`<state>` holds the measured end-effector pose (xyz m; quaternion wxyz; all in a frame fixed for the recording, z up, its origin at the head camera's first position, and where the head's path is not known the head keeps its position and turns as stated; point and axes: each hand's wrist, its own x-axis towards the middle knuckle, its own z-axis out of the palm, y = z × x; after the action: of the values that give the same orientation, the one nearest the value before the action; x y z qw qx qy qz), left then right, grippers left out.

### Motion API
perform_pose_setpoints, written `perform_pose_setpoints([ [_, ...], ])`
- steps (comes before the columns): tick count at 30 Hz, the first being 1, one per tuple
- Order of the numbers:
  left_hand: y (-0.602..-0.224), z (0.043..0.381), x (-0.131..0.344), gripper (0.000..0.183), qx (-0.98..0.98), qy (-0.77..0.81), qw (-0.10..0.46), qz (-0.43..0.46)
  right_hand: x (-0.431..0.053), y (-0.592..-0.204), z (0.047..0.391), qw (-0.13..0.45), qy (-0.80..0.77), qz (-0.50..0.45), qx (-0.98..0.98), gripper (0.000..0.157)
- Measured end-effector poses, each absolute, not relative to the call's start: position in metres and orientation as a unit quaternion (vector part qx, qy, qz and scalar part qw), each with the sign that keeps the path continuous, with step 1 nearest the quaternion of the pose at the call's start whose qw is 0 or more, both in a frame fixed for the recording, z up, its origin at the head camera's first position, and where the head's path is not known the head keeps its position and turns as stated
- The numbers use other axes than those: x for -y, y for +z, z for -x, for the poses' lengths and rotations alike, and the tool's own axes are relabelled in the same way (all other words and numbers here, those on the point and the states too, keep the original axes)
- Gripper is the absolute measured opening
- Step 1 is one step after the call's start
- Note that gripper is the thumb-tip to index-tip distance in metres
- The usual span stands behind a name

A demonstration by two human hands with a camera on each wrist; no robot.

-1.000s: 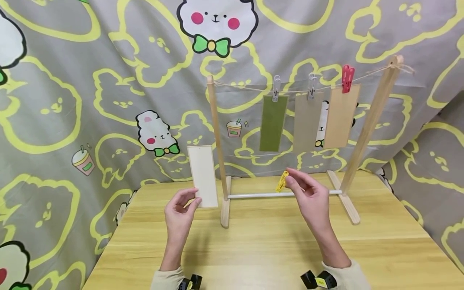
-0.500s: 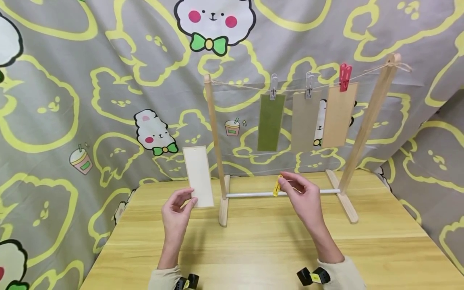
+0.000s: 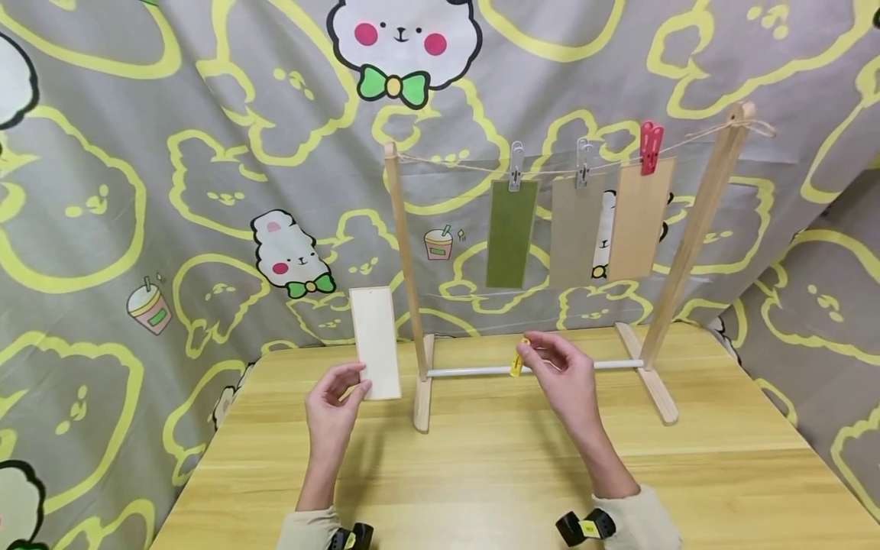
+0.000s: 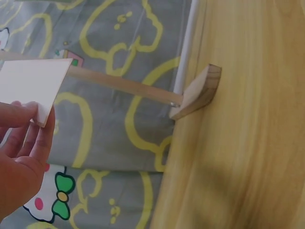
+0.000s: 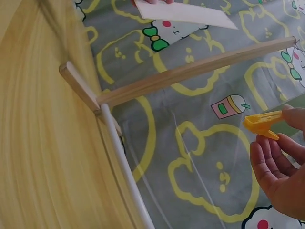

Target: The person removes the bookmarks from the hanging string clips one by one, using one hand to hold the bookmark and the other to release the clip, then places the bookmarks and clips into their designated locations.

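My left hand [image 3: 332,397] pinches the lower left edge of a white rectangular card [image 3: 376,336], held upright left of the wooden rack's left post [image 3: 407,267]. The card has a small hole near its top. Between thumb and fingertips, my right hand [image 3: 567,374] pinches a yellow clothespin [image 3: 519,359], in front of the rack's white crossbar [image 3: 474,372]. The right wrist view shows the clothespin [image 5: 263,121] side-on, its handles between thumb and fingers. On the string hang a green card [image 3: 512,237], a grey-beige card [image 3: 574,229] and a tan card [image 3: 642,221].
Two clear clothespins, one of them on the green card [image 3: 516,169], and a red clothespin [image 3: 649,149] grip the hanging cards. The rack's feet [image 3: 656,386] stand on a wooden table [image 3: 481,473]. A patterned curtain [image 3: 227,114] hangs close behind.
My right hand has moved left and slightly down with the yellow clothespin, which now points more downward. The left hand and white card have shifted slightly, the card a little lower.
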<state>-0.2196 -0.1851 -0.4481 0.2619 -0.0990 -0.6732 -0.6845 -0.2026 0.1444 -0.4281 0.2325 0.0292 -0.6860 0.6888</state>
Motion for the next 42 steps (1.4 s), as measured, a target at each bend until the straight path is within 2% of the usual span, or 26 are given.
perform_pose_setpoints([
  [22, -0.465, 0.233, 0.19, 0.028, 0.7, -0.671, 0.233, 0.072, -0.126, -0.446, 0.217, 0.216, 0.693, -0.023, 0.688, 0.027],
  [30, -0.477, 0.229, 0.201, 0.027, 0.711, -0.666, 0.221, 0.052, -0.112, -0.459, 0.223, 0.182, 0.685, -0.015, 0.705, 0.026],
  [38, -0.484, 0.229, 0.204, 0.029, 0.723, -0.658, 0.205, 0.051, -0.098, -0.443, 0.217, 0.167, 0.667, -0.009, 0.726, 0.024],
  [42, -0.485, 0.232, 0.204, 0.029, 0.722, -0.658, 0.208, 0.053, -0.097, -0.453, 0.223, 0.171, 0.657, -0.008, 0.734, 0.026],
])
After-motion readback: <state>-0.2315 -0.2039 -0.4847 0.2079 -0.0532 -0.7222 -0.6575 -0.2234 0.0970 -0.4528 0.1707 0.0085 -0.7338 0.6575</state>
